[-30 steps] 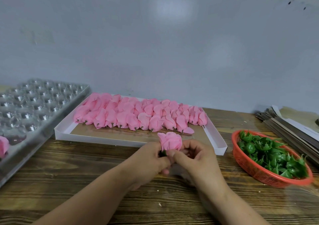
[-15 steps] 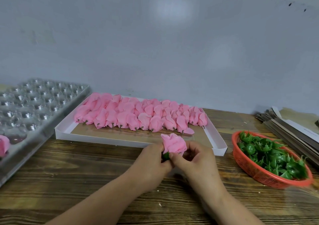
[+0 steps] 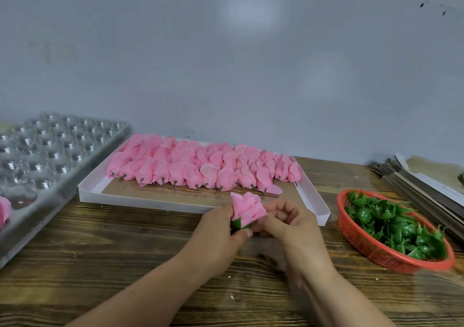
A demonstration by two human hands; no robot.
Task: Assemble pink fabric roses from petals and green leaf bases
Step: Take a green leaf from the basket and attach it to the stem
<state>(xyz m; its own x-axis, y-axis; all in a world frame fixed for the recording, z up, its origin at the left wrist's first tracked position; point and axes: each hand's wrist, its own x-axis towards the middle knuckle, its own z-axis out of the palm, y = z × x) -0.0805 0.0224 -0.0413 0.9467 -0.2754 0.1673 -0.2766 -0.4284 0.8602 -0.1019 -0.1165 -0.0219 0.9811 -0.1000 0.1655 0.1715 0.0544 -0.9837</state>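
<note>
Over the wooden table, both hands hold one pink fabric rose (image 3: 247,206) upright. A green leaf base (image 3: 239,223) shows under its petals. My left hand (image 3: 219,228) grips the base and the rose's left side. My right hand (image 3: 288,222) pinches the rose's lower right side, its other fingers curled. Several pink rose heads (image 3: 200,166) lie in rows in a flat white box (image 3: 140,201) behind my hands. Several green leaf bases (image 3: 391,222) fill a red basket (image 3: 361,241) at the right.
A clear plastic blister tray (image 3: 45,156) with many round cups lies at the left, one pink rose (image 3: 4,210) in a near cup. A stack of flat cardboard (image 3: 421,188) sits at the far right. A grey wall stands behind the table.
The rose tilted from left-leaning to upright and rose a little in my hands. More of the green base now shows beneath the petals.
</note>
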